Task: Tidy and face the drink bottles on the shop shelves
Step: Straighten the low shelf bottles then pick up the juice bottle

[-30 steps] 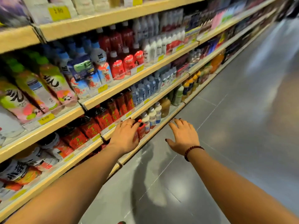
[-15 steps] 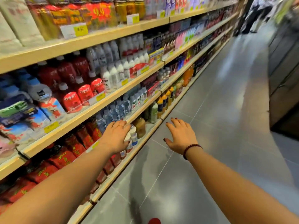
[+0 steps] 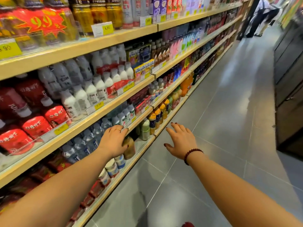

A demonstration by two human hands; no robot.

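Head view, looking down a shop aisle along wooden shelves (image 3: 105, 40) running away on the left. Left hand (image 3: 113, 141) laid over a brown drink bottle (image 3: 129, 149) on the bottom shelf, near that shelf's front edge, fingers (image 3: 114, 129) curled across its top and thumb against its side; a thin ring on one finger. Right hand (image 3: 180, 141) spread open, palm down, gripping nothing, out over the grey tiled floor (image 3: 221, 128) just beyond the bottom shelf's front edge; a dark beaded bracelet (image 3: 191, 154) around its wrist.

White-capped small bottles (image 3: 114, 167) in a row behind the left forearm on the same shelf. Pale green bottle (image 3: 145, 131) and orange-capped juice bottles (image 3: 157, 115) farther along that shelf. Clear water bottles (image 3: 91, 140) on the shelf above, close to the left wrist. White milk-coloured bottles (image 3: 85, 94) and red-labelled bottles (image 3: 34, 126) on the next shelf up, with yellow price tags (image 3: 61, 128) on its front edge. Amber bottles (image 3: 98, 12) on the top shelf beside a red star-shaped price sign (image 3: 41, 23). Person (image 3: 264, 15) standing at the far end of the aisle, blurred.
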